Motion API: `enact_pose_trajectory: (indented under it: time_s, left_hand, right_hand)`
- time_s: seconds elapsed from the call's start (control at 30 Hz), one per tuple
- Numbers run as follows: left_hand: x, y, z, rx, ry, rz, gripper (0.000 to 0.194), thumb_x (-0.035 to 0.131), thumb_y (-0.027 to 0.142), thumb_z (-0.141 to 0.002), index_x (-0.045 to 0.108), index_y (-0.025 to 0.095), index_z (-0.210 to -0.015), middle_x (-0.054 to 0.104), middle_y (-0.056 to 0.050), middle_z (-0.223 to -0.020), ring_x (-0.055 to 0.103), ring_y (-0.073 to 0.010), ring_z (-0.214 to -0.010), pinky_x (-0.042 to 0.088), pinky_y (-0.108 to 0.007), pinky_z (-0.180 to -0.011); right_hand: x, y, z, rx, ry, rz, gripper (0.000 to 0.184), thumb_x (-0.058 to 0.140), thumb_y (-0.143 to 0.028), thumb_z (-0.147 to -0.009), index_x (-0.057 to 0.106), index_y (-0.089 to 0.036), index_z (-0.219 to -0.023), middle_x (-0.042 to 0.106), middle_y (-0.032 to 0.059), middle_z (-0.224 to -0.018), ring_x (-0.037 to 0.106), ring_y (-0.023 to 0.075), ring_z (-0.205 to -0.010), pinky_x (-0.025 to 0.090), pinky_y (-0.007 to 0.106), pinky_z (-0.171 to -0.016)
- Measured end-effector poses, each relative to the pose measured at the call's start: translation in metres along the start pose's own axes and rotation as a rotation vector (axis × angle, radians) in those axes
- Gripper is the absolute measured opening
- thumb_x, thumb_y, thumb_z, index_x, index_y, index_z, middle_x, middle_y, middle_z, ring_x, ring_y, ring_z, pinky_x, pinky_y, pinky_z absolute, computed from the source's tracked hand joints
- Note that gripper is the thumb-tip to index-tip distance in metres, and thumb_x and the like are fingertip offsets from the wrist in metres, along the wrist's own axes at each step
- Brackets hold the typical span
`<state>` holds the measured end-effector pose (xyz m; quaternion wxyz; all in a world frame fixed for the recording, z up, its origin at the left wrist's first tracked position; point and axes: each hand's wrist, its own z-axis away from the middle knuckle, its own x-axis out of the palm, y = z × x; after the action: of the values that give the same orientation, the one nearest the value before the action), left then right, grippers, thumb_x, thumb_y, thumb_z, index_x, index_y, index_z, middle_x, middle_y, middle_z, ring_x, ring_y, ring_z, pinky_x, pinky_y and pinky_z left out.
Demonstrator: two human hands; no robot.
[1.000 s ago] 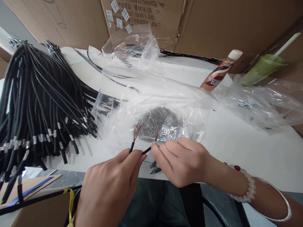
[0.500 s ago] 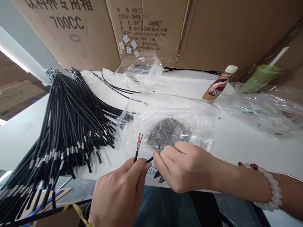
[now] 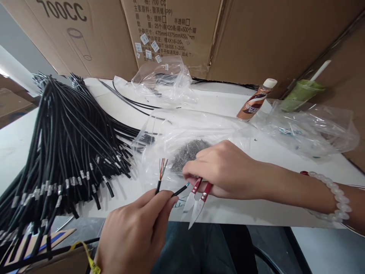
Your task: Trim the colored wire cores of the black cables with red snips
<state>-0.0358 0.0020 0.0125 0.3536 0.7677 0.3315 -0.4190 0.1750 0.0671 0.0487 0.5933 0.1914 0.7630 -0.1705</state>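
My left hand (image 3: 134, 232) pinches two thin black cables (image 3: 157, 187) at the table's front edge; coloured inner wires fan out of their stripped tips. My right hand (image 3: 225, 171) is closed around small red-handled snips (image 3: 196, 198), whose blades point down and toward me, just right of the cable tips. Its fingertips touch the nearer cable's wire ends. Behind the hands lies a clear plastic bag (image 3: 182, 133) holding a grey pile of fine metal strands (image 3: 188, 152).
A large bundle of black cables (image 3: 62, 144) with silver bands covers the table's left side. A brown Nescafé bottle (image 3: 253, 104), a green cup (image 3: 302, 93) and more clear bags (image 3: 308, 127) sit at the back right. Cardboard boxes (image 3: 171, 34) wall the far edge.
My right hand rose and the red-handled snips swung out from under it into plain sight. My left hand kept hold of the two cables. The view tilted slightly.
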Motion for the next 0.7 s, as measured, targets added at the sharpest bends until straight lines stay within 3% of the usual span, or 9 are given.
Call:
enact_pose_trajectory:
  time_s: [0.1,0.2,0.43,0.7]
  left_hand:
    - [-0.001,0.0,-0.003,-0.074,0.001,0.196,0.031,0.043,0.027,-0.098,0.066,0.022,-0.079,0.068,0.005,-0.065,0.063,-0.0093,-0.049,0.043,-0.019,-0.043]
    - [-0.001,0.002,-0.005,-0.131,-0.031,0.374,0.031,0.046,0.028,-0.097,0.063,0.023,-0.072,0.062,0.009,-0.056,0.059,-0.0053,-0.047,0.043,-0.013,-0.046]
    - [0.001,0.003,-0.001,-0.215,-0.006,0.422,0.031,0.048,0.031,-0.093,0.063,0.024,-0.067,0.049,0.009,-0.046,0.042,-0.0066,-0.037,0.036,-0.014,-0.037]
    - [0.007,-0.007,0.009,-0.272,-0.088,0.46,0.033,0.046,0.04,-0.095,0.068,0.024,-0.075,0.049,0.005,-0.051,0.042,-0.0103,-0.043,0.038,-0.019,-0.042]
  right_hand:
    - [0.006,0.001,0.008,0.029,0.286,-0.06,0.015,0.052,-0.014,-0.088,0.066,-0.019,-0.083,0.057,-0.0061,-0.059,0.044,0.0081,-0.051,0.022,0.024,-0.048]
    - [0.014,-0.001,0.015,-0.006,0.421,0.016,0.021,0.049,-0.012,-0.091,0.068,-0.019,-0.087,0.057,-0.0062,-0.059,0.044,0.0082,-0.052,0.027,0.024,-0.051]
    - [0.015,-0.003,0.016,-0.069,0.445,0.137,0.025,0.051,-0.015,-0.096,0.071,-0.017,-0.081,0.054,-0.0056,-0.054,0.041,0.0093,-0.051,0.027,0.024,-0.049]
    - [0.011,-0.003,0.014,-0.136,0.415,0.182,0.031,0.047,-0.01,-0.093,0.071,-0.015,-0.076,0.05,-0.0041,-0.054,0.034,0.0112,-0.051,0.022,0.026,-0.047]
